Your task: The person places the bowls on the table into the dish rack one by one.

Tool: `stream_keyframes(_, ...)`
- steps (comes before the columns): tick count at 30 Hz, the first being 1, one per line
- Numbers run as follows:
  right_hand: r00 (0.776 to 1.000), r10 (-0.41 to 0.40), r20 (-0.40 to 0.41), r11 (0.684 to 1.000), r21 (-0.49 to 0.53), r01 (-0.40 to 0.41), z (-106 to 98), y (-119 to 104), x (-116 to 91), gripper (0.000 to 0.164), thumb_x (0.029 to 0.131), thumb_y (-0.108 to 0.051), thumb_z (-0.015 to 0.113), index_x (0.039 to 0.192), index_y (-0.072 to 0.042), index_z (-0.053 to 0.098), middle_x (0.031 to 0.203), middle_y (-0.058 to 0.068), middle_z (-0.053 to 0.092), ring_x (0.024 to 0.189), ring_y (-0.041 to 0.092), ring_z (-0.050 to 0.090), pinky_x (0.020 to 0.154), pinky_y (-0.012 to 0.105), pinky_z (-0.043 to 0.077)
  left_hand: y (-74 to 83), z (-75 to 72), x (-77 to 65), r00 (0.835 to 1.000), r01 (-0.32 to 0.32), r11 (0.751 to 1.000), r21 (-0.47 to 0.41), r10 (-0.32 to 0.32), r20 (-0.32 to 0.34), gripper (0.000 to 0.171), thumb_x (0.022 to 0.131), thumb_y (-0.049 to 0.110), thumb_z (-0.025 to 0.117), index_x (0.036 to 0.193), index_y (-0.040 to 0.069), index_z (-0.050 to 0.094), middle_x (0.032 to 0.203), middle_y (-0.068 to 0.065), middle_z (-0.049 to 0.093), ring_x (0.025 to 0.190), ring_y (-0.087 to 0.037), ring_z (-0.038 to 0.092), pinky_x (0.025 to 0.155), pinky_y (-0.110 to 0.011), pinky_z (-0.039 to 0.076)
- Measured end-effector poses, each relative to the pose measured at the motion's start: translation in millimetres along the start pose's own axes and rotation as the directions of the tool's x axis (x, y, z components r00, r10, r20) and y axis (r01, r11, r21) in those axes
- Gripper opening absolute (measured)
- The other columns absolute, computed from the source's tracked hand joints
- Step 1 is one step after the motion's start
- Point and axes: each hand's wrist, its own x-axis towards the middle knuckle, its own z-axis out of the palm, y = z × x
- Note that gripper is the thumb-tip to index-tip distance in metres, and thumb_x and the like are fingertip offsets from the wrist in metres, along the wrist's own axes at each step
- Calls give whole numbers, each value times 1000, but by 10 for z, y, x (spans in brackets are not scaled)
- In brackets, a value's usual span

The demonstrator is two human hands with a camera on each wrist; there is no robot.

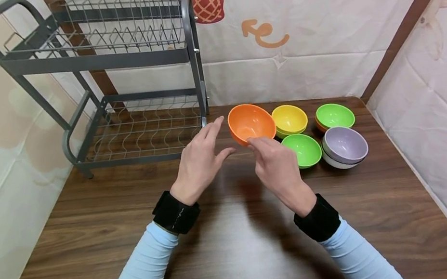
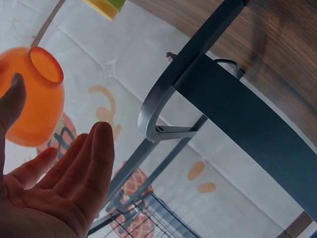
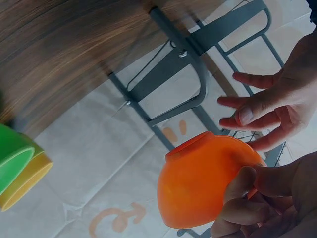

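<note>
An orange bowl (image 1: 250, 123) is held up over the table, its inside facing the head camera. My right hand (image 1: 276, 163) pinches its near rim between thumb and fingers; the right wrist view shows the bowl (image 3: 205, 181) from outside, with its foot ring. Just left of the bowl, my left hand (image 1: 202, 160) is raised with straight fingers and thumb spread apart, holding nothing. In the left wrist view the left hand (image 2: 64, 183) has its palm turned toward the orange bowl (image 2: 37, 104).
A grey two-tier dish rack (image 1: 102, 63) stands back left. Right of the orange bowl are yellow bowls (image 1: 289, 119), a green bowl (image 1: 303, 150), another green bowl (image 1: 335, 116) stacked on orange, and a purple bowl (image 1: 345, 144) stacked on others. Printed fabric (image 1: 314, 47) hangs behind the table (image 1: 241, 253).
</note>
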Motion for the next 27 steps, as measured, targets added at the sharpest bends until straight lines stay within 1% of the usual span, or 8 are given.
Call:
stream_keyframes(5, 999, -29, -20, 999, 38, 30, 56, -73, 31, 14, 99, -1, 71, 112, 0, 75, 102, 14, 77, 89, 29, 75, 69, 42, 61, -27, -15, -12, 998, -36, 999, -37, 34, -52, 95, 80, 29, 94, 159, 7, 45, 144, -18, 59, 121, -33, 66, 90, -44, 60)
stream_keyframes(10, 999, -29, -30, 997, 74, 32, 109, -142, 45, 13, 100, 0, 68, 111, -1, 75, 102, 13, 77, 89, 28, 75, 67, 43, 61, -54, -5, -11, 989, -94, 994, -59, 87, -115, 106, 74, 29, 97, 161, 8, 41, 146, -17, 58, 126, -31, 63, 96, -42, 58)
stream_keyframes(13, 999, -22, -33, 993, 119, 26, 134, -185, 56, 13, 102, -3, 67, 112, 0, 75, 103, 13, 77, 91, 28, 75, 70, 43, 61, -60, -18, -1, 984, -119, 991, -65, 109, -140, 107, 73, 28, 99, 161, 6, 40, 147, -17, 57, 126, -30, 64, 98, -41, 57)
stream_keyframes(18, 999, 3, -47, 979, 205, 7, 184, -246, 72, 15, 103, -6, 68, 114, 1, 76, 106, 14, 77, 94, 27, 75, 76, 43, 62, -64, -47, 2, 978, -135, 988, -71, 121, -173, 112, 70, 25, 101, 160, 4, 40, 150, -17, 55, 128, -30, 62, 102, -40, 55)
stream_keyframes(24, 997, 25, -66, 956, 295, -4, 232, -301, 71, 19, 104, -5, 67, 117, 5, 76, 106, 16, 77, 90, 26, 74, 76, 40, 61, -73, -67, -1, 968, -160, 984, -84, 140, -206, 114, 69, 25, 102, 161, 4, 38, 154, -19, 50, 134, -31, 58, 107, -39, 50)
stream_keyframes(27, 998, 32, -63, 946, 325, -10, 254, -318, 75, 21, 104, -6, 66, 119, 6, 75, 107, 16, 76, 89, 25, 73, 78, 39, 61, -81, -93, -5, 966, -165, 984, -72, 147, -210, 113, 70, 23, 101, 162, 4, 37, 156, -20, 49, 135, -32, 57, 109, -39, 49)
